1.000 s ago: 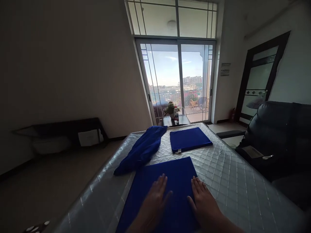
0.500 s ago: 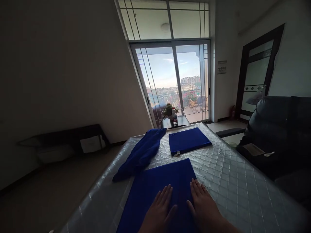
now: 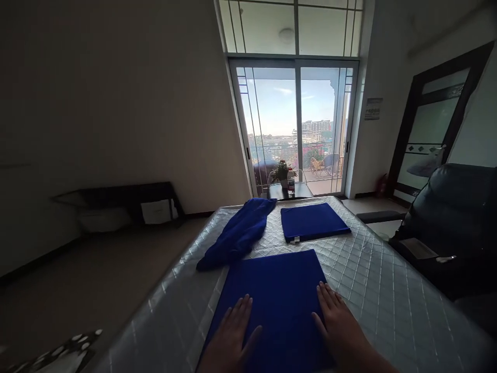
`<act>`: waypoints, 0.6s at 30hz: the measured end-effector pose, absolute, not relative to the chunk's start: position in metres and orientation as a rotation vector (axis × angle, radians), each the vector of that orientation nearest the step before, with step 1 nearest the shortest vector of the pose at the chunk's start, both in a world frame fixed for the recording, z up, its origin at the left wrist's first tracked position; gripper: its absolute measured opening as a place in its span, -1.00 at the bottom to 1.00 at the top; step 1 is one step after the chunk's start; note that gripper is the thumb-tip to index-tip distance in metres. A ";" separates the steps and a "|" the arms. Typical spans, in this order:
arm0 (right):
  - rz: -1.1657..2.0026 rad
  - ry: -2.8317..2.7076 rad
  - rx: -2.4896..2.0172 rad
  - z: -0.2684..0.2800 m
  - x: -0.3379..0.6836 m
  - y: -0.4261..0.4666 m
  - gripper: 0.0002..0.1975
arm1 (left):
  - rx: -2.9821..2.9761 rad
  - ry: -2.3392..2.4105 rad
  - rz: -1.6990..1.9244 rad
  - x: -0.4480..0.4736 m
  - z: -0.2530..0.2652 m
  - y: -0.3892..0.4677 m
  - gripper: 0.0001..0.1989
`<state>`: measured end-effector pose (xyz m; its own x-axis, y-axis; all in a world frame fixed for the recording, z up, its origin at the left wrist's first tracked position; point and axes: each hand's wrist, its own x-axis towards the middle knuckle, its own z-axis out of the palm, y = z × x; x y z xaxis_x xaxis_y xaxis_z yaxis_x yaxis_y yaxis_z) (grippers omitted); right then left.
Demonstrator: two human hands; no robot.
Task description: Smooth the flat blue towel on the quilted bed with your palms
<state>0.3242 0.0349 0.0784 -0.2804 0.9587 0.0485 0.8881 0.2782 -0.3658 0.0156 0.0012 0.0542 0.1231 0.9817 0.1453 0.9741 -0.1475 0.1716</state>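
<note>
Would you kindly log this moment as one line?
left hand: open, palm down, near cloth left side | right hand: open, palm down, near cloth right edge | crumpled cloth: beyond, left | far cloth: flat, right

The quilted, silvery surface is partly covered by 1 bunched blue cloth at the left, 1 tagged flat blue piece at the far right, and 1 larger flat blue piece nearest.

left hand, right hand apart, palm-down, fingers extended forward, thumbs angled inward.
</note>
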 end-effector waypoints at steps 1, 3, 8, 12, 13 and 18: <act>0.367 -2.295 -1.698 0.075 0.324 0.036 -0.31 | 2.321 2.030 0.363 0.016 0.054 0.001 -0.35; 0.308 -2.302 -1.694 0.068 0.324 0.038 -0.30 | 2.312 2.027 0.398 0.017 0.055 0.000 -0.35; 0.146 -2.322 -1.681 0.062 0.325 0.040 -0.33 | 2.295 2.016 0.405 0.018 0.058 -0.001 -0.31; 0.047 -2.392 -1.639 0.061 0.331 0.033 -0.40 | 2.305 2.018 0.395 0.019 0.060 0.000 -0.31; 0.033 -2.414 -1.629 0.058 0.333 0.030 -0.41 | 2.310 2.016 0.396 0.019 0.060 0.000 -0.32; 0.044 -2.435 -1.600 0.035 0.347 0.017 -0.40 | 2.302 2.021 0.365 0.020 0.062 -0.002 -0.32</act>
<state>0.3472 0.0172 0.0347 -0.3793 0.9091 0.1721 0.9023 0.4047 -0.1489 0.0198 -0.0017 0.0623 0.1142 0.9837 0.1391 0.9703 -0.1405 0.1971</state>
